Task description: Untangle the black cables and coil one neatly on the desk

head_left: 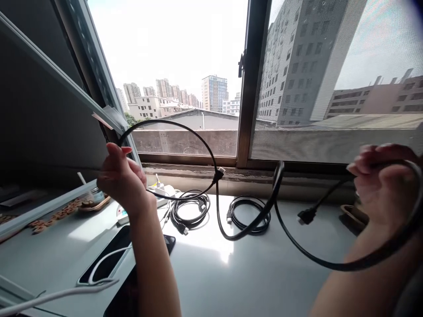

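Note:
A black cable (231,238) with HDMI-like plugs hangs in loose loops between my two raised hands. At the left, my left hand (120,174) is closed around one stretch of it, near the window frame. My right hand (385,180), slightly blurred, has its fingers curled on the cable at the right, and a loop drops below the wrist. One plug (218,175) dangles mid-air in the middle, and another plug (306,216) hangs left of my right hand. Behind the cable, two coiled black cables (190,226) (261,229) lie on the white table.
The white table (231,281) meets a window sill at the back. Two dark phone-like devices (105,259) lie at the left with a white cord (66,294) across. A power strip (161,189) stands behind my left wrist. A brown dish (353,218) sits near my right hand.

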`<state>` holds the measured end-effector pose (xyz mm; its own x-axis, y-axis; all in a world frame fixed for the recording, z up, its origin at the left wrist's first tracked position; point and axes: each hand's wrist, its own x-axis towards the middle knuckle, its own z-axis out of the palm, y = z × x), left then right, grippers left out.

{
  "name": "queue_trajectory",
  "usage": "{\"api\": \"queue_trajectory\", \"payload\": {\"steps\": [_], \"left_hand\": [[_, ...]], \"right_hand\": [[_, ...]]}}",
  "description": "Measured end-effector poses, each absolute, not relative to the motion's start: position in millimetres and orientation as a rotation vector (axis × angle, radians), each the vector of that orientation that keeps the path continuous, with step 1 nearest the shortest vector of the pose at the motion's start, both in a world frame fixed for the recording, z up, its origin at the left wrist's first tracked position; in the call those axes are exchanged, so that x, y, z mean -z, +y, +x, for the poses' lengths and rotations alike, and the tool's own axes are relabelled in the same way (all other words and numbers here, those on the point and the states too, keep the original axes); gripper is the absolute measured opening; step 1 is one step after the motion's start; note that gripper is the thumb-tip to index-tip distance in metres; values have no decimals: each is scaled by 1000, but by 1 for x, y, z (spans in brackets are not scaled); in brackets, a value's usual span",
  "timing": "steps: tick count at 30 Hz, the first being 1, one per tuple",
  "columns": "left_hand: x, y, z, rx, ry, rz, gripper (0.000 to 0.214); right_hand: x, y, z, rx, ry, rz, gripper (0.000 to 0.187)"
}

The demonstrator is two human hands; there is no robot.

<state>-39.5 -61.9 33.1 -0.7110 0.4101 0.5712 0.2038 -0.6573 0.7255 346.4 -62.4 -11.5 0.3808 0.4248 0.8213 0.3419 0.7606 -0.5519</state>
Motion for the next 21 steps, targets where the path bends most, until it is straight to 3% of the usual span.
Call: {"api": "queue_trajectory", "payload": {"steps": [3, 9, 13, 16, 21], "left_hand": [[-35, -69, -20, -2573, 1098, 1157, 26], [-34, -70, 1, -2664, 938, 1193, 27], [-32, -70, 5, -2663, 976, 1213, 28], [-29, -68, 5, -2683, 1120, 1263, 31], [-25, -64, -5, -2616, 1394, 1378, 41]], "right_hand": [[-1, -70, 305, -233, -1487, -744, 41], [-5, -64, 254, -161, -2018, -832, 50], [-3, -56, 234, -187, -2058, -748, 18], [-4, -56, 230, -215, -1992, -737, 38], [-5, -61, 248, -80, -1755, -958, 52]]}}
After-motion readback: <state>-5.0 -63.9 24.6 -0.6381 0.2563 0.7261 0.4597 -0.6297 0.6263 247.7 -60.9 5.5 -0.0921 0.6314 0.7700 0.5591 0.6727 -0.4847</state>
